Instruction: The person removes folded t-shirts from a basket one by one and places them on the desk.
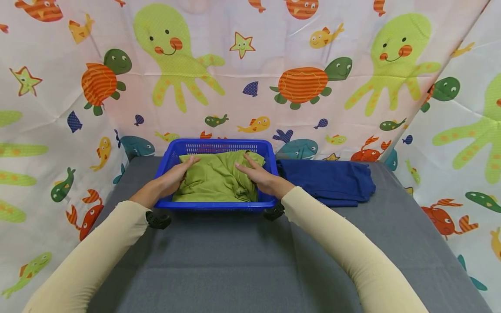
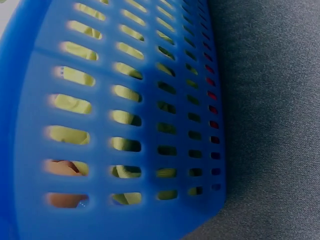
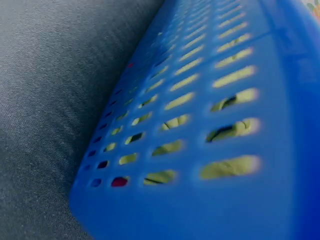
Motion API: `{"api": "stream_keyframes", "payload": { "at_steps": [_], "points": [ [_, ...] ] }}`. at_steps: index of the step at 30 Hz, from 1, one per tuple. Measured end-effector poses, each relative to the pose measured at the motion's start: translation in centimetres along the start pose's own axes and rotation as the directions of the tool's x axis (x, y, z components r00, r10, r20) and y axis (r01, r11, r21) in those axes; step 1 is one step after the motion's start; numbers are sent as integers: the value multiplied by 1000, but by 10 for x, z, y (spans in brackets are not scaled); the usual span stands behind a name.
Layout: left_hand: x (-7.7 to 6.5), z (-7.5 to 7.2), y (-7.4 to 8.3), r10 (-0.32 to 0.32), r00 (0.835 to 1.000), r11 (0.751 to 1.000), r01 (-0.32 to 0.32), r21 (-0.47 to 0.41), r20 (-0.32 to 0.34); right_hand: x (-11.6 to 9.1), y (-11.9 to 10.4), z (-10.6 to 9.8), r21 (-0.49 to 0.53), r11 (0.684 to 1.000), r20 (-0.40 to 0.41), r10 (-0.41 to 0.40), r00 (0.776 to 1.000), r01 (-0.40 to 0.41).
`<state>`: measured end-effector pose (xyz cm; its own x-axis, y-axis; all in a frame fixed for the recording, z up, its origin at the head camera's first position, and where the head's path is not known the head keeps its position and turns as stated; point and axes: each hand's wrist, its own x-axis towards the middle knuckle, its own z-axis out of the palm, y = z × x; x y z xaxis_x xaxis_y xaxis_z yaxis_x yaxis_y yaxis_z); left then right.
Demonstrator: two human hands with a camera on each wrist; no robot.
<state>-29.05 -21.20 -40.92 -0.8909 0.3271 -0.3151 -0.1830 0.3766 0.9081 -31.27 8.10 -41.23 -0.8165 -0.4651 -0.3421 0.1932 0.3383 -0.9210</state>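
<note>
A green cloth [image 1: 213, 178], loosely bunched, lies inside a blue plastic basket [image 1: 219, 205] with slotted walls. My left hand [image 1: 176, 176] reaches over the basket's left side and rests against the cloth's left edge. At the opposite side, my right hand [image 1: 261, 176] touches the cloth with its fingers extended. Some fingertips are hidden by the hands and fabric. Through the slots, the left wrist view shows green fabric [image 2: 72, 104] and part of the left hand; the right wrist view shows green fabric [image 3: 230, 167] and a bit of something red [image 3: 119, 181] low down.
Folded dark blue cloth [image 1: 325, 180] lies right of the basket, close to its wall. The grey table covering [image 1: 219, 261] extends in front. A curtain printed with sea animals [image 1: 242, 87] hangs behind and along both sides.
</note>
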Motion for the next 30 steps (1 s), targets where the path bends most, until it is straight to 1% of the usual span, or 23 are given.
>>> {"api": "stream_keyframes", "payload": {
  "at_steps": [4,7,10,12,18,21,24,30],
  "points": [
    [1,-1,1,-36,999,999,34,41,40,0,1,-2,-31,999,37,-12,999,14],
    [2,0,1,-58,996,997,54,62,64,2,2,-3,-34,998,36,-47,998,48],
    [3,0,0,-55,995,997,50,61,86,1,2,-2,-14,996,23,-86,996,87],
    [3,0,-1,-49,994,997,44,56,95,1,2,-2,1,995,16,-99,995,99],
    [6,-3,-2,-25,996,999,20,51,84,0,1,-2,-6,996,10,-85,996,85],
    [7,-4,-1,-17,997,999,14,43,81,1,1,-1,-29,996,-18,-83,996,83],
    [6,-5,1,-6,997,999,3,34,72,1,1,-1,-60,994,-60,-98,993,94],
    [1,-6,10,52,998,999,-52,15,35,0,0,-2,-98,988,-108,-133,985,123]
  ]
}}
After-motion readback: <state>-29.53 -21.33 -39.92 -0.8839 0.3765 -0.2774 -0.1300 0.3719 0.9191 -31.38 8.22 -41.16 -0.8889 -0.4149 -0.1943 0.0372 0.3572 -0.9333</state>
